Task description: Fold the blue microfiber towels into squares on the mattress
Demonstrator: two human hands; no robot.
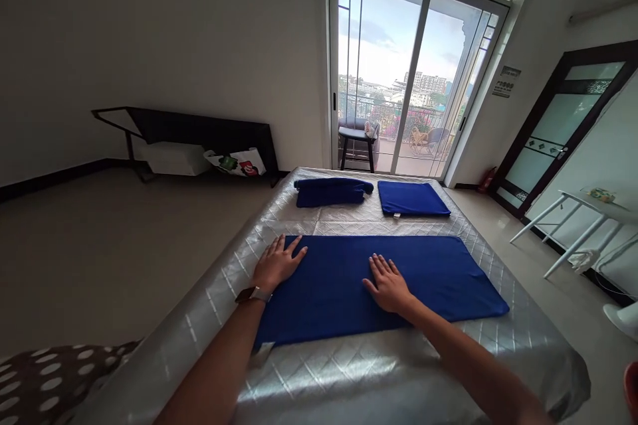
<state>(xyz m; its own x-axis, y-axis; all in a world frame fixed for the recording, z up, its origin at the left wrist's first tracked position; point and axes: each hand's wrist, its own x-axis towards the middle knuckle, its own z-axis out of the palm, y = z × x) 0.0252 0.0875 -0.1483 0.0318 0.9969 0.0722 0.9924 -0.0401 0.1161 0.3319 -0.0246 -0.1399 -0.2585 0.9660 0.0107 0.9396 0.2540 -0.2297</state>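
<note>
A blue cloth [329, 292], perhaps a towel, lies spread in a long flat rectangle across the bed-like surface in front of me. My left hand [277, 263] rests on its left edge with the fingers stretched out; a watch is on that wrist. Flat on the middle of the cloth lies my right hand [387, 284], fingers extended. Neither hand grips anything. Beyond the cloth sit a folded blue cloth [413, 199] on the right and a loosely rolled or bunched blue cloth [331, 192] on the left. White tags show on the spread and folded cloths.
A silvery quilted cover [339, 368] drapes the surface under the cloths. Brown polka-dot fabric [54, 375] lies at lower left. A black rack [199, 126] with a white box [177, 158] stands by the wall. Sliding glass doors [379, 66] are ahead, a white table [598, 202] to the right.
</note>
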